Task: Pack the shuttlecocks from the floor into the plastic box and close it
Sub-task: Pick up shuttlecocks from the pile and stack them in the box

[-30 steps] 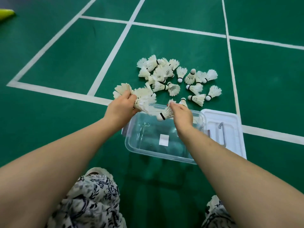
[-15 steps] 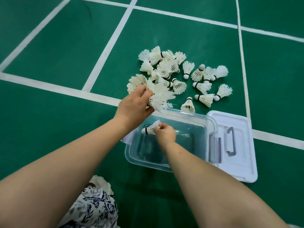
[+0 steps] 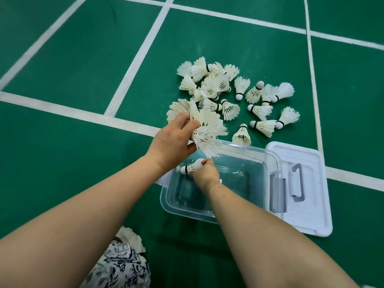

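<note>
A clear plastic box (image 3: 268, 163) stands open on the green floor in front of me. My left hand (image 3: 173, 140) grips a bunch of white shuttlecocks (image 3: 205, 129) just above the box's far left corner. My right hand (image 3: 205, 173) is inside the box at its left end and pinches a single shuttlecock (image 3: 191, 166) by its feathers, cork pointing left. Several loose shuttlecocks (image 3: 228, 90) lie in a pile on the floor beyond the box. The white lid (image 3: 307, 223) with a grey handle lies flat right of the box.
White court lines (image 3: 133, 65) cross the green floor around the pile. A grey latch (image 3: 278, 194) hangs on the box's right end. My patterned clothing (image 3: 122, 262) shows at the bottom edge, near the box's front.
My right hand has carried one shuttlecock from the far rim down into the box's left end. My left hand keeps its bunch and sits a little closer to the box.
</note>
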The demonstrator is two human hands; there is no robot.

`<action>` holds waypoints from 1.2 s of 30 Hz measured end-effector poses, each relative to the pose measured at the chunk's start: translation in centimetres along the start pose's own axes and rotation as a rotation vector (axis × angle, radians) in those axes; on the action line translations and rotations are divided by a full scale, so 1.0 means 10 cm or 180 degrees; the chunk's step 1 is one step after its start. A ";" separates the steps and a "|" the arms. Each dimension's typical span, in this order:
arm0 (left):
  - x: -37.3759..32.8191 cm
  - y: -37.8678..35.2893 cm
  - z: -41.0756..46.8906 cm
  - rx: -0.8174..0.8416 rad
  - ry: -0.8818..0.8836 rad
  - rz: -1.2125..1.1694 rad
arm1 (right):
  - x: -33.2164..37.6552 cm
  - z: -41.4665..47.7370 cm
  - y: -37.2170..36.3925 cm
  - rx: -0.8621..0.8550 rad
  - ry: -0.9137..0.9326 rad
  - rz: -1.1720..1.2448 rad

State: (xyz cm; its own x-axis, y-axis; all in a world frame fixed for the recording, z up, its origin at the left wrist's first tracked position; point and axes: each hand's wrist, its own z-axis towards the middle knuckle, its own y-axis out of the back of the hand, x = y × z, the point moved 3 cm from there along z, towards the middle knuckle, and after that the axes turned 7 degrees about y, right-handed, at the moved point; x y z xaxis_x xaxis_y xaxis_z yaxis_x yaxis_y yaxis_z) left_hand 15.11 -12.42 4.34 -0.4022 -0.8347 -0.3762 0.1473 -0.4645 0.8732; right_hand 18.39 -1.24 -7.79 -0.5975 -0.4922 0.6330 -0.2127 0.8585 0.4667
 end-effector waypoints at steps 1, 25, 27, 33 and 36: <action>-0.01 0.01 0.00 0.0010 -0.0006 0.0018 | 0.01 -0.02 0.04 -0.0062 0.0016 -0.0054; -1.16 0.22 -0.36 0.0714 0.1003 0.0161 | 0.12 -1.51 1.50 -0.0971 0.2671 -0.0321; -1.20 0.23 -0.39 0.0731 0.0999 0.0172 | 0.14 -1.54 1.50 -0.0954 0.2729 -0.0336; -1.10 0.22 -0.43 0.0700 0.1114 0.0240 | 0.12 -1.45 1.48 -0.0839 0.2461 0.0096; -0.92 0.27 -0.41 0.0534 0.1236 0.0332 | 0.02 -1.38 1.47 -0.0803 0.2119 0.0550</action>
State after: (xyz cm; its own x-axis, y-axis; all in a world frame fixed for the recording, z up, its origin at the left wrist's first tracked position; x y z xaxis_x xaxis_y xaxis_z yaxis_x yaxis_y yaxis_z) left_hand 22.93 -7.27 8.89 -0.0184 -0.9389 -0.3438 0.0074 -0.3440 0.9389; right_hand 25.79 9.30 7.78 0.0071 -0.4051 0.9142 0.0747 0.9119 0.4035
